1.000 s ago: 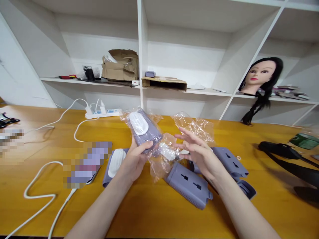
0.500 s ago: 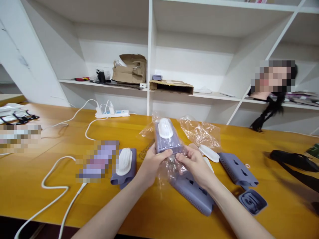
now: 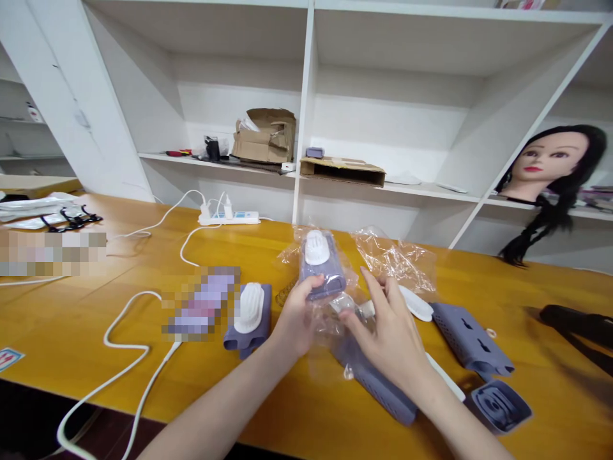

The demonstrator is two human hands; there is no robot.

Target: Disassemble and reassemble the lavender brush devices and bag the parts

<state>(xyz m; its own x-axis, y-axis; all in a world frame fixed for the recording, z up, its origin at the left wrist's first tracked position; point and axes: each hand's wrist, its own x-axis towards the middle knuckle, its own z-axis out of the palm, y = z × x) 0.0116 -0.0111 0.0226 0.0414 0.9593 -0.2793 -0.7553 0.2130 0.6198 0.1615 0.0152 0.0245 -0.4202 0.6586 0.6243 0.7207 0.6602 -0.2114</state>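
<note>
My left hand (image 3: 295, 317) is closed around the near end of the purple unit (image 3: 322, 276). The thumb (image 3: 310, 282) presses flat on its front face, and the other fingers curl behind it, out of sight. The unit sits inside a clear bag (image 3: 335, 300) and is lifted off the table (image 3: 96, 358). Its long axis runs up and away from me, and its white comb head (image 3: 317, 247) is at the far, upper end. The loose, crinkled mouth of the bag hangs at the near end, down and to the right of my left palm.

My right hand (image 3: 393, 335) is just to the right of that loose film — palm turned inward, fingers (image 3: 378, 291) stretched long and held close together. The thumb reaches toward the plastic. It touches or nearly touches the film, but I cannot tell whether it actually pinches any. So the left hand has the unit itself, and the right is the hand nearer the bag's open end.

Under my right wrist a perforated purple sleeve (image 3: 378, 386) lies on the table. Beyond my fingertips lie a white oval piece (image 3: 417, 306) and a second sleeve (image 3: 472, 335). An empty crumpled bag (image 3: 397, 259) lies further back. To the left of my left hand another unit (image 3: 249, 314) lies flat, comb head up, beside a white cable (image 3: 125, 346).
</note>
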